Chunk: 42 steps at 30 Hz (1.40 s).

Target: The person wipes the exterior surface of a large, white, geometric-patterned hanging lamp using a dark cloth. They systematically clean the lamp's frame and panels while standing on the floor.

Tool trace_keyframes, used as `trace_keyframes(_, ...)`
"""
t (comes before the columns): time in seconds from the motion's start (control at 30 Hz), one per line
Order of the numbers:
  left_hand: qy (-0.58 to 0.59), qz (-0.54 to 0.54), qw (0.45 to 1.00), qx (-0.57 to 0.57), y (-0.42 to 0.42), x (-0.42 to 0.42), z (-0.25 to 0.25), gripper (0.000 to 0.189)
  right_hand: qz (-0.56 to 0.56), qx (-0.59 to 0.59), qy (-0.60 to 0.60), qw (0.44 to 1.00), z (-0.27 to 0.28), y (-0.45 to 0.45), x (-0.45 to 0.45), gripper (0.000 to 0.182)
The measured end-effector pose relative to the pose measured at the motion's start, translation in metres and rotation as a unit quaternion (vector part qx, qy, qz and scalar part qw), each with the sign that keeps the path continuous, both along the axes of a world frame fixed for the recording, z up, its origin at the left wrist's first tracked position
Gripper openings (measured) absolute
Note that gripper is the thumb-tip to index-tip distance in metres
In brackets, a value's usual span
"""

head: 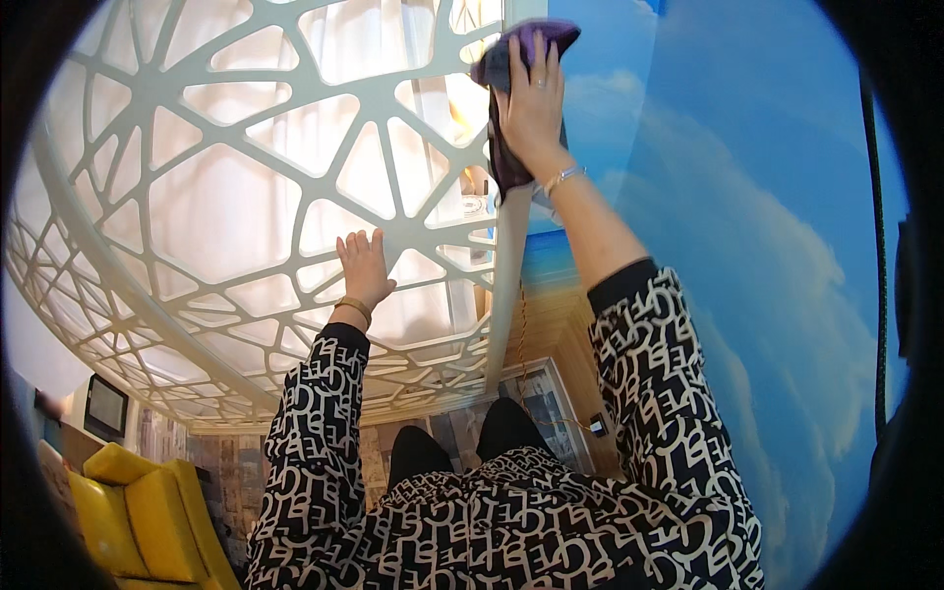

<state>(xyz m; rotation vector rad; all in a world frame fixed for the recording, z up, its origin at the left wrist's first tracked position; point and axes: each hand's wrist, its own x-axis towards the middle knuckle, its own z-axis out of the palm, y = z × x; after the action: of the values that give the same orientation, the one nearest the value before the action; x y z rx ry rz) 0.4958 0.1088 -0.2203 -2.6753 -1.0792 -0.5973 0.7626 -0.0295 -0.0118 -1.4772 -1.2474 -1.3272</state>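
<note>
A pale lattice partition screen (332, 184) with irregular cut-out openings fills the view before me. My right hand (532, 110) is raised high and presses a dark purple cloth (542, 38) against the upper part of the screen's right edge post (512, 228). Part of the cloth hangs down below the palm along the post. Lower down, my left hand (366, 271) is at the lattice with fingers apart and nothing in it. Whether its fingertips bear on the bars I cannot tell.
A wall painted with blue sky and clouds (752, 243) rises close on my right. Near the floor, a twisted cord (523, 346) runs to a wall socket (597, 425). White curtains (221, 206) hang behind the lattice. A yellow armchair (140, 516) stands at lower left on plank-patterned flooring (243, 472).
</note>
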Motion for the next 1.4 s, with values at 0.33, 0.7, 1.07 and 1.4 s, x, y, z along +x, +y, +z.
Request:
trace_keyframes(0.33,-0.018,-0.006,1.000,0.021,0.001,-0.006,-0.003,0.103,0.017,-0.033,0.033,0.999,-0.065,0.009,-0.012,0.071)
trace_keyframes(0.7,0.002,-0.006,1.000,-0.004,-0.006,0.002,0.004,0.099,0.007,-0.276,0.121,0.953,-0.279,-0.053,-0.027,0.073)
trace_keyframes(1.07,0.008,-0.005,1.000,0.003,-0.009,0.004,0.005,0.096,0.156,0.087,0.273,0.945,-0.142,0.007,0.016,0.076)
trace_keyframes(1.4,0.020,0.003,0.999,0.033,-0.003,0.001,-0.002,0.105,0.016,-0.186,0.540,0.821,-0.365,-0.049,-0.046,0.088)
